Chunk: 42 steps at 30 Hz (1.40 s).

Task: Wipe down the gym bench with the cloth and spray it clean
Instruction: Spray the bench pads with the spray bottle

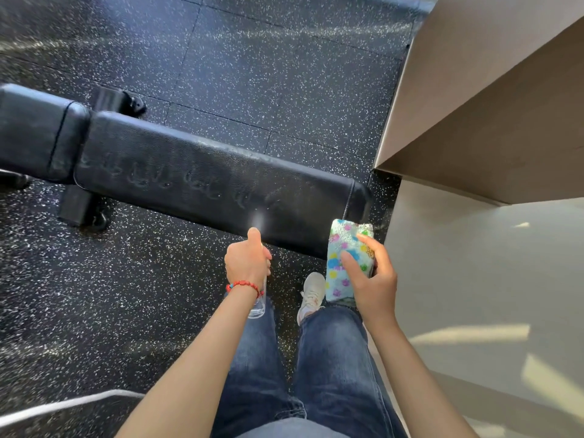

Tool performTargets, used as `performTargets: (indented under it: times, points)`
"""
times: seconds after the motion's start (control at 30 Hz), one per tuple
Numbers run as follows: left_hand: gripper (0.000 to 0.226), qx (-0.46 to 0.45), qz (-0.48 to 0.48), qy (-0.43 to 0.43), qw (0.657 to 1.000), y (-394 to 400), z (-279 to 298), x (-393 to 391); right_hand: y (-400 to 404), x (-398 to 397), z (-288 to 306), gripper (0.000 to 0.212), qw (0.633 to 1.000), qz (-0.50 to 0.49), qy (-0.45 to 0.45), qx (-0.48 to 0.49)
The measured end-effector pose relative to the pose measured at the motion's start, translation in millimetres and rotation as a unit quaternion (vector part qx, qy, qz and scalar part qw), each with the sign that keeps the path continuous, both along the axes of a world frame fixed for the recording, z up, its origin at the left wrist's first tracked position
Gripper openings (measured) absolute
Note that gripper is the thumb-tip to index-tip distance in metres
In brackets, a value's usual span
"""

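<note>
Black speckled floor | bench misted — left hand grips bottle | right hand holds cloth

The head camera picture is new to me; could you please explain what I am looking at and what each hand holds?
There is no machine here: a person wears a wide-angle camera on the head, looking down at their own arms and jeans. The left hand grips a clear spray bottle, and a puff of mist shows above it, aimed at the black padded gym bench. The right hand holds a folded, colourfully dotted cloth by the bench's end. The bench stands on speckled black rubber flooring, and faint streaks show on its pad.
</note>
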<state>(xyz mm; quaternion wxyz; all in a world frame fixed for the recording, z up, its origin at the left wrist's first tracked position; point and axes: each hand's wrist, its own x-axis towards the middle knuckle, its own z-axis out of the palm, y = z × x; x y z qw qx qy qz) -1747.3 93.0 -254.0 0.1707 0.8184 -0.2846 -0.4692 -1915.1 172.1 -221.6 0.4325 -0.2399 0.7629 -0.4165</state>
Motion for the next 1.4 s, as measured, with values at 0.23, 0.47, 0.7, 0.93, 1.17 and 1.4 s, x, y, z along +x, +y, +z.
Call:
performTargets:
  times: [0.23,0.47,0.7,0.93,1.17,1.4]
  points:
    - [0.061,-0.028,-0.018,0.014,0.999,-44.0,-3.7,62.2,-37.8,58.4,-0.6,0.032,1.0,-0.012,0.006,-0.005]
    - [0.054,-0.032,-0.01,0.02,0.999,-98.4,6.9,168.9,-89.7,155.8,0.7,0.034,0.999,-0.042,0.01,-0.008]
    - [0.06,-0.037,0.04,0.019,0.998,-136.8,12.4,259.1,-147.5,234.3,8.0,0.034,1.0,-0.006,-0.003,-0.015]
    - [0.049,-0.054,0.1,0.037,0.993,-159.2,19.3,307.8,-188.4,276.9,13.3,0.035,0.998,0.053,0.001,-0.041]
    - [0.059,-0.08,0.172,0.01,0.982,-188.1,21.5,349.1,-243.3,309.2,9.9,0.038,0.99,0.127,-0.017,-0.055]
    - [0.047,-0.107,0.269,0.007,0.957,-225.3,32.5,377.1,-317.2,342.3,11.2,0.039,0.975,0.21,-0.041,-0.067]
